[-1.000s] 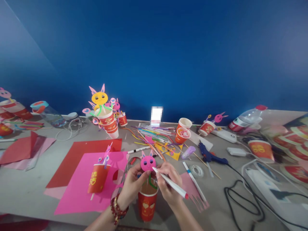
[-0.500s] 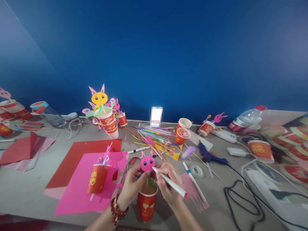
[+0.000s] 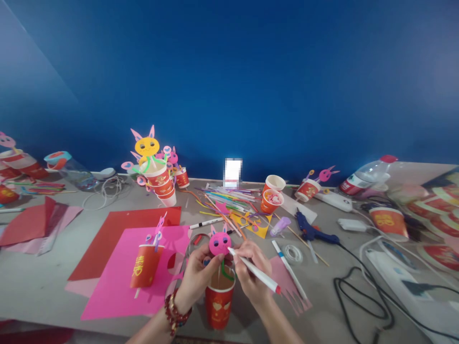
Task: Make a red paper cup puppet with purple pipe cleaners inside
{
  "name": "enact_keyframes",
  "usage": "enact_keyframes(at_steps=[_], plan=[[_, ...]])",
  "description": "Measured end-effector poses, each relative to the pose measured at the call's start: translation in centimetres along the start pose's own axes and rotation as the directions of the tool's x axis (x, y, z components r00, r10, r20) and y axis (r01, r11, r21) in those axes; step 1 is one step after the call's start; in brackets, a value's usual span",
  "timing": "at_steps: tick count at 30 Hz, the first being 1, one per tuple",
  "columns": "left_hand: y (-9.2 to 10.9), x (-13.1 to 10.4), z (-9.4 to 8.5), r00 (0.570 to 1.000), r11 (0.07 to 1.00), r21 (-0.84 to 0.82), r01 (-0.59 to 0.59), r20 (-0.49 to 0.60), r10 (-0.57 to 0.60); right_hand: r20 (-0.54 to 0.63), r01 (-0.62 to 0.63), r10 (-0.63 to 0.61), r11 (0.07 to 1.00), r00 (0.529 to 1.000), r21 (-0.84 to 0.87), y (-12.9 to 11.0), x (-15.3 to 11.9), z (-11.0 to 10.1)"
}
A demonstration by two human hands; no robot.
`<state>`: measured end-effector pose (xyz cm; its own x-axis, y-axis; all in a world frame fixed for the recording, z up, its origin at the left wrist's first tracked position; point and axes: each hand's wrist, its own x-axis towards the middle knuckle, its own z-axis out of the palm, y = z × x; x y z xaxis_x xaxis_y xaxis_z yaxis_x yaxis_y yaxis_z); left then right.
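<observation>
Over the table [image 3: 43,286], the left hand [image 3: 201,267] grips a rabbit face [image 3: 219,244] and the right hand [image 3: 253,271] a part-hidden marker [image 3: 266,279].

Pale light glows on both sides of the blue wall [image 3: 229,81]; red things [image 3: 432,212] far right look blurry.

Both forearms rise from the bottom edge and slant inward. The left hand [image 3: 201,267] is turned palm inward, its thumb [image 3: 215,263] stretched toward the right and pinching against the fingers. The right hand [image 3: 253,267] is bent in a writing grip, thumb and fingers drawn together. The hands sit near each other, fingertips facing, without touching.
</observation>
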<state>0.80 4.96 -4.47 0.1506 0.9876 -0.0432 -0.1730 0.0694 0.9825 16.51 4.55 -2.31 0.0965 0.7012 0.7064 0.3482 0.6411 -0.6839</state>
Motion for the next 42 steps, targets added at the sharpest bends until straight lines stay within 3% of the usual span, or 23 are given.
enact_keyframes(at_steps=[12, 19, 42], plan=[[0.8, -0.1, 0.5, 1.000, 1.000, 0.017, -0.024, 0.016, 0.024, -0.029, -0.041, 0.042, 0.999, 0.999, 0.027, -0.5, -0.6, -0.4], [1.0, -0.3, 0.4, 0.991, 0.970, 0.209, -0.126, -0.018, 0.133, 0.034, 0.193, -0.191, 0.979, 0.981, -0.071, -2.3, 0.5, 0.4], [1.8, -0.5, 0.9, 0.993, 0.974, 0.195, -0.119, 0.000, 0.121, 0.035, 0.165, -0.162, 0.982, 0.986, -0.089, -2.0, 0.6, 0.7]])
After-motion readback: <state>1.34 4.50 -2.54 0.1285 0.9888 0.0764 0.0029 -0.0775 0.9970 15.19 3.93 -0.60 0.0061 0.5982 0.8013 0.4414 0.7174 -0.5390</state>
